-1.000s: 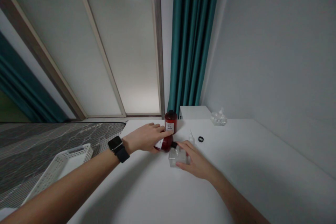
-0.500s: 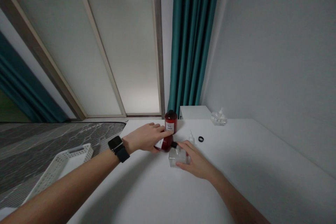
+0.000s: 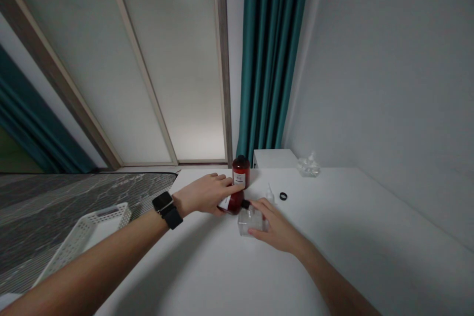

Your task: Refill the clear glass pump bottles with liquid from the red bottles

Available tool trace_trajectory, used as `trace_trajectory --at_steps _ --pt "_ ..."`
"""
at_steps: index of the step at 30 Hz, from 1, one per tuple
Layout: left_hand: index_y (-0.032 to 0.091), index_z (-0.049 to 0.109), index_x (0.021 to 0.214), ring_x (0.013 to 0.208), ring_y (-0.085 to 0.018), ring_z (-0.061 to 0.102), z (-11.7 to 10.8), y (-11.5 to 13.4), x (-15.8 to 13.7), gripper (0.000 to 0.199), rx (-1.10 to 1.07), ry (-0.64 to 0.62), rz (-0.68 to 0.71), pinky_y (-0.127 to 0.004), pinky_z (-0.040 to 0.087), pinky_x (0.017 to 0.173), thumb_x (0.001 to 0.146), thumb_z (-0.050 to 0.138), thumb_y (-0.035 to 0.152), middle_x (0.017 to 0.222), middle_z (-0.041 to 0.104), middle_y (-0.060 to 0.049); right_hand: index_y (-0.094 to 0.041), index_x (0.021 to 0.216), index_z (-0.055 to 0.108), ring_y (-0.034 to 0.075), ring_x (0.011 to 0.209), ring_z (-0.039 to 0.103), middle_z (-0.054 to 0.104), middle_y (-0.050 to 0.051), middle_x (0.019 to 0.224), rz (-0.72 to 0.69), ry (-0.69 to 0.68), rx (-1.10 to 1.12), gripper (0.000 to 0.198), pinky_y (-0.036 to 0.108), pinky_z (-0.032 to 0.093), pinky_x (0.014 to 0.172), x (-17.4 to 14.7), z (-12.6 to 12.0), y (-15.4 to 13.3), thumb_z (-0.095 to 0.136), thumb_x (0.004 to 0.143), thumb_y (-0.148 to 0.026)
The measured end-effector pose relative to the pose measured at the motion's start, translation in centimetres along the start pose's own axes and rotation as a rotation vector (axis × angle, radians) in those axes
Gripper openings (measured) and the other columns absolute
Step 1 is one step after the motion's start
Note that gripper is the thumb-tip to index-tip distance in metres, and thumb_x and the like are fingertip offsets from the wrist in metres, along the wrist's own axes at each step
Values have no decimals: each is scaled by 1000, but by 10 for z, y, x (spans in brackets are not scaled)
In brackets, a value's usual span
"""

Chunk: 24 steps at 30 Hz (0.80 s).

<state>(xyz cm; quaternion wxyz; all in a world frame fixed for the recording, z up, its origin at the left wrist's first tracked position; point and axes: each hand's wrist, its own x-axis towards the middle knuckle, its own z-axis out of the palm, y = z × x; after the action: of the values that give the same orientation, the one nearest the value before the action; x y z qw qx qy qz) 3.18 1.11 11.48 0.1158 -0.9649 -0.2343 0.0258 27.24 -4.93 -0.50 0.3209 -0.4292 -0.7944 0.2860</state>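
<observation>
Amber bottle (image 3: 235, 205) leans toward a clear container (image 3: 247, 224) — the left hand (image 3: 207, 195) clasped on the one, the right hand (image 3: 273, 226) gripping the other.

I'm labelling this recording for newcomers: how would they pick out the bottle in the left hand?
Start at the white table by the teal curtain, then find the left hand, just past the black watch. The bottle in its grip is dark red with a white label. Unlike the upright bottle just behind it, this one is tilted.
</observation>
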Motion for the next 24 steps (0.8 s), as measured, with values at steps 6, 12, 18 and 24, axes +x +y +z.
trace_trajectory --at_steps 6,12,18,24 --pt "25 39 141 92 -28 65 -2 1 0 71 15 -20 -7 -38 47 82 80 73 38 112 67 -10 -25 139 47 26 122 53 53 9 129 6 3 -8 64 45 43 106 0 -1 -2 74 81 -26" --pt "24 40 140 91 -29 66 -3 1 1 71 20 -10 -2 -38 48 80 79 74 37 109 67 -10 -25 139 47 26 122 53 53 9 129 0 4 -6 64 45 42 108 0 -1 -2 74 81 -27" --pt "24 41 140 91 -29 66 -1 0 0 70 14 11 4 -39 48 80 79 74 37 109 66 -9 -26 139 47 25 121 53 52 9 130 6 1 11 64 44 43 106 0 0 -1 74 81 -24" --pt "25 40 141 90 -28 66 -2 1 0 71 24 2 1 -38 48 79 80 73 39 108 67 -9 -24 139 47 27 120 54 52 10 130 18 -1 -3 64 45 46 102 0 1 1 74 80 -26"
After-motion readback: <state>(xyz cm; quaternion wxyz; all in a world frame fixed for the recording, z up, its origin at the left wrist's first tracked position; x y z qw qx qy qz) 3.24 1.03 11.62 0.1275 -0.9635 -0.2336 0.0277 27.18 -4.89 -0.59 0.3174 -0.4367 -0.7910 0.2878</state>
